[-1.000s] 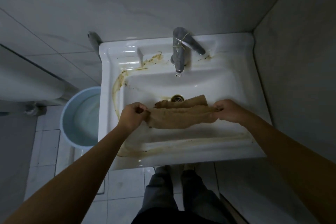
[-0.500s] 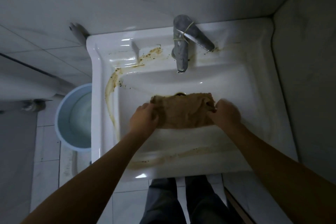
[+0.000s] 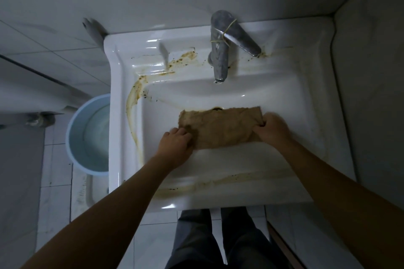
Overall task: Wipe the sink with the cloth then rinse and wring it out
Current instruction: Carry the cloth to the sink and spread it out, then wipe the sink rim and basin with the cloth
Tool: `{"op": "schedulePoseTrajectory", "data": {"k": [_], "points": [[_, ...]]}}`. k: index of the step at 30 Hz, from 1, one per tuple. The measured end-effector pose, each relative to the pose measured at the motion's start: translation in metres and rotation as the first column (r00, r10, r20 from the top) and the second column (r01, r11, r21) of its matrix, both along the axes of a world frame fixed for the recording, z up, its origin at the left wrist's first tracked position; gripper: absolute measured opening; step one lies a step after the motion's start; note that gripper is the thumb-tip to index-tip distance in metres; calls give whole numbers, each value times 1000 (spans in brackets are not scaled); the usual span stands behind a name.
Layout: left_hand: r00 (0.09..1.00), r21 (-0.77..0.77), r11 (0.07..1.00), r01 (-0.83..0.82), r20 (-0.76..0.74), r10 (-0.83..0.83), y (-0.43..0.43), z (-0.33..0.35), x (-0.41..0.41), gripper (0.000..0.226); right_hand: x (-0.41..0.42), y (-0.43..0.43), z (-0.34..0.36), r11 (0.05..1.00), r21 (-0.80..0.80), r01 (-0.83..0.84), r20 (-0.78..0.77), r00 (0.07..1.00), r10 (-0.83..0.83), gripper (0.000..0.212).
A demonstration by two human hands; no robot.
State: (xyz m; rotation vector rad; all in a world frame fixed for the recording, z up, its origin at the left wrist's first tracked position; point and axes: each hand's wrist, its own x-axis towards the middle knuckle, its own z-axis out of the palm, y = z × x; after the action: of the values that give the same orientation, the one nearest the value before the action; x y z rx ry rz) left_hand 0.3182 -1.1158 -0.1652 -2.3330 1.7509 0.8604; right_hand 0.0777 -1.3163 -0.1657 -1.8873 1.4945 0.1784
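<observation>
Hands (image 3: pixel 175 146) apparently gripping cloth (image 3: pixel 220 126)

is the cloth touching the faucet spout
Apart. In the head view, bare white basin shows between the cloth's far edge and the faucet spout tip above it.

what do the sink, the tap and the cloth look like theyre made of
Sink: glossy white glazed ceramic by the look, with sharp highlights on its rim; brown grime streaks its ledges.
Tap: metal, a dull grey finish, with a thin yellowish band tied around it.
Cloth: soft woven or terry fabric, tan-brown, matte and creased where the left hand and right hand hold it.
</observation>
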Motion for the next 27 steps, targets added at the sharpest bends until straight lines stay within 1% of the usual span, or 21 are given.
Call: {"op": "schedulePoseTrajectory", "data": {"k": [1,2,4,6,7,8,9,10,11,13,14,15,17,18,20,21,23,25,27], "points": [[999,11,1000,-18,-33,19,-1,2,-1,30,-2,-5,7,984,141,108,46,992,-116,18],[996,23,999,-43,-78,44,-2,5,-3,29,-4,-8,14,931,297,212,74,967,-244,14],[982,63,994,-90,-163,99,-4,11,-8,26,-9,-13,26,770,526,360,93,876,-473,15],[963,81,984,-159,-208,173,-3,16,-12,30,-11,-16,36,592,675,441,94,744,-661,8],[951,81,974,-210,-214,222,-1,19,-12,34,-11,-17,39,515,723,461,80,684,-725,9],[938,75,961,-265,-210,275,1,22,-11,38,-9,-17,40,462,746,479,66,637,-768,10],[923,63,946,-319,-207,325,5,25,-10,40,-7,-17,42,457,742,490,69,623,-779,10],[909,43,930,-364,-204,365,9,27,-7,40,-3,-14,45,501,714,490,102,635,-766,15],[896,21,917,-398,-204,393,14,28,-4,39,3,-11,46,585,655,477,159,671,-724,22],[874,-28,892,-451,-217,435,24,34,1,37,22,2,54,790,479,383,271,792,-548,27],[860,-55,876,-479,-233,455,28,36,3,36,35,11,57,862,402,308,311,840,-445,30],[844,-78,859,-506,-250,475,31,39,5,34,49,22,62,907,356,224,343,872,-350,34],[829,-113,838,-534,-268,491,37,42,7,32,75,44,64,947,318,46,396,901,-177,45],[829,-122,837,-533,-272,488,39,43,7,32,85,54,59,949,314,-35,400,911,-99,50],[836,-131,845,-519,-285,469,42,41,6,32,96,69,47,937,319,-144,352,936,24,53],[839,-136,848,-513,-291,460,44,40,5,32,96,73,40,938,303,-169,290,954,78,54],[841,-149,849,-508,-300,451,46,38,5,32,88,74,28,963,220,-156,131,983,129,52],[840,-163,844,-511,-303,451,49,37,5,31,73,69,17,986,143,-85,-15,996,88,50],[843,-183,840,-511,-297,448,51,35,6,30,59,63,10,988,153,-8,-90,996,22,59]]}}
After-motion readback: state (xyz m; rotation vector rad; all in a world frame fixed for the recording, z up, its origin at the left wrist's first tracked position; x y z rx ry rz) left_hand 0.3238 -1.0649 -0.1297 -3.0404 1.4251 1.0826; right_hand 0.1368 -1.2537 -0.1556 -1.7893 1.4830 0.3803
